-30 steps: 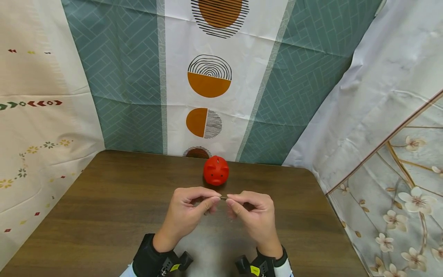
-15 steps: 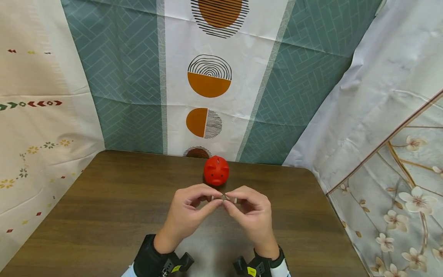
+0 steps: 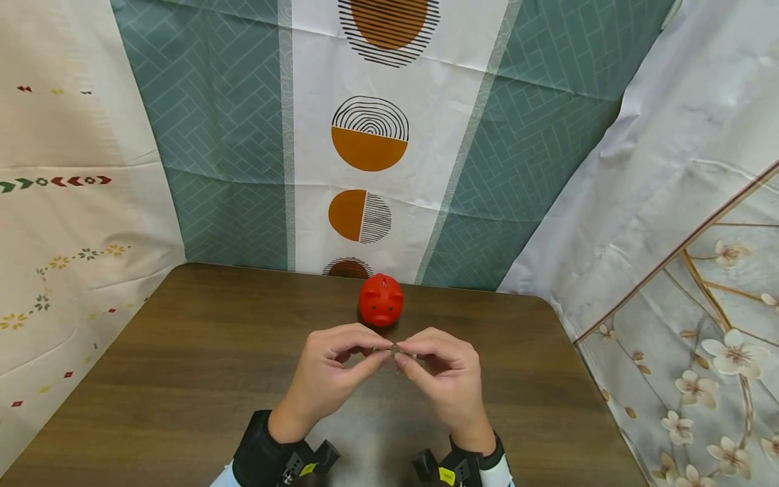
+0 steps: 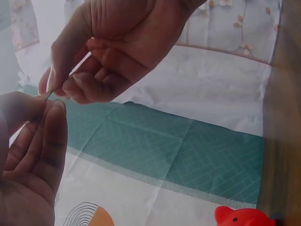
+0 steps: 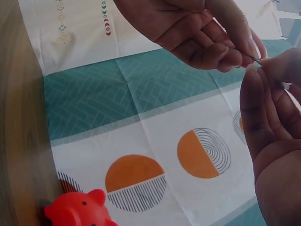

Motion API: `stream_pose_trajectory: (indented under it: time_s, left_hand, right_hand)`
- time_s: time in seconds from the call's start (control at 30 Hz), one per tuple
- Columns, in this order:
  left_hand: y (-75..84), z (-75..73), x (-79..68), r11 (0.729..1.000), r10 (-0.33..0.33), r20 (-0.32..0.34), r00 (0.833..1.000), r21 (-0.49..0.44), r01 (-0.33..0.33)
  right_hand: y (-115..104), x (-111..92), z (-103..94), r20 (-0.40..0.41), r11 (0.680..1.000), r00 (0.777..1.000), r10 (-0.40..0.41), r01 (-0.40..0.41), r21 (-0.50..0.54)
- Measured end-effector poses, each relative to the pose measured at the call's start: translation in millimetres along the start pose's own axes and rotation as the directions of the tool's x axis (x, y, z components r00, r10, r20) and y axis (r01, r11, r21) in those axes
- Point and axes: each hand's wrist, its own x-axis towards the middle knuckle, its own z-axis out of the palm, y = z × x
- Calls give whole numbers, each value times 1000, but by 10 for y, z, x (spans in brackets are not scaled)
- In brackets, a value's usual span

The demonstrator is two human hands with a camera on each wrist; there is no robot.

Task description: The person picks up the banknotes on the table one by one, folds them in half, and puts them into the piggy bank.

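Both hands are raised over the table, fingertips nearly meeting. My left hand [image 3: 335, 362] pinches one side of a small, thin, flat piece [image 3: 395, 348] between thumb and index finger. On its other side, the thumb and index finger of my right hand [image 3: 447, 365] pinch the same piece. In the left wrist view only a narrow edge of the thin flat piece [image 4: 49, 96] shows between the fingertips. Fingers cover most of it, so its kind cannot be made out. Just beyond the hands stands a red piggy bank [image 3: 381, 301], its slot on top.
A brown wooden table [image 3: 243, 318] lies under the hands. Patterned cloths hang behind it and along both sides, with a green and white cloth [image 3: 231, 135] at the back. Each wrist wears a black camera band [image 3: 274, 450].
The fingertips have drawn closer together around the thin flat piece. Half a second ago, pale ends showed behind the fingers; now they are mostly hidden. The piggy bank has stayed put.
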Motion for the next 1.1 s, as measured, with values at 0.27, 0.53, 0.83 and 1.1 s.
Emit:
stream_pose_trajectory:
  time_s: [0.27,0.53,0.83,1.1]
  left_hand:
    - [-13,-24,7,999,-17,-3,1000,31,17]
    - [7,-51,10,997,-44,14,999,60,43]
    - [-19,-87,-9,993,-63,21,998,102,61]
    - [-140,-129,-13,975,-195,19,981,110,192]
  right_hand:
    - [14,-7,-34,4,999,1000,18,-18,-29]
    - [23,-7,-62,16,1000,1000,24,-23,-19]
    - [25,-22,-95,40,997,996,80,-79,-23]
    - [26,-25,-96,34,983,991,132,-126,-137]
